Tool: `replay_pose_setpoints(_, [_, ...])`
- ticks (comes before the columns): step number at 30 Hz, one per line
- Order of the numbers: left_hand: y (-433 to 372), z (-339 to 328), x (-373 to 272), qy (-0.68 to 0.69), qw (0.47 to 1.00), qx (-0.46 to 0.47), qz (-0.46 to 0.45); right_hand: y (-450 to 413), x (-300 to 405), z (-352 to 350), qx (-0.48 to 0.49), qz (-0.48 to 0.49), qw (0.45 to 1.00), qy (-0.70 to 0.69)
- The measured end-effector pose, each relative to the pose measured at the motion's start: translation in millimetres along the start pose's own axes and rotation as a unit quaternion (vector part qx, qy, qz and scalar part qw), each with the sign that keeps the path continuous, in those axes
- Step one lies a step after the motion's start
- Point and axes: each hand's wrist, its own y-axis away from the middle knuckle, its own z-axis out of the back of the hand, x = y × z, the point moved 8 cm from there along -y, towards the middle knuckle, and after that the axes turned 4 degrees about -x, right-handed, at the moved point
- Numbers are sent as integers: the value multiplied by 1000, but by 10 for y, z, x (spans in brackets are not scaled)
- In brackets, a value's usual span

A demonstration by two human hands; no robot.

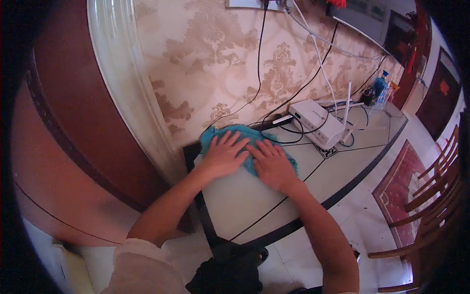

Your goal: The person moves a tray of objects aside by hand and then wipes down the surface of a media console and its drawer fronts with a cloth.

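A teal cloth (257, 134) lies spread on the pale tiled tabletop (246, 205), close against the wall. Both palms press down on it. My left hand (224, 156) rests flat over the cloth's left part, fingers spread. Beside it, my right hand (271, 163) lies over the right part with its fingers a little apart. Neither hand has its fingers wrapped around anything. Part of the cloth is hidden beneath them. A thin black cable (290, 141) loops at the cloth's upper right edge.
To the right stands a white router (317, 123) with antennas and tangled cables. A blue bottle (380, 86) is at the table's far end. More cables hang along the patterned wall (213, 47). A reddish-brown door (73, 110) borders the left; a wooden chair (426, 205) stands right.
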Motion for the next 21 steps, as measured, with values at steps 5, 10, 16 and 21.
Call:
replay_pose_setpoints(5, [363, 199, 310, 25, 999, 0, 41, -128, 385, -190, 28, 8, 1000, -4])
replay_pose_setpoints(10, [720, 353, 327, -14, 995, -44, 90, -66, 643, -298, 74, 20, 997, -19])
replay_pose_setpoints(16, [1218, 338, -56, -17, 996, -89, 25, 359, 913, 45, 81, 64, 994, -40])
replay_pose_setpoints(21, [1725, 421, -599, -11, 997, -59, -44, 791, 1173, 536, 71, 48, 993, -85])
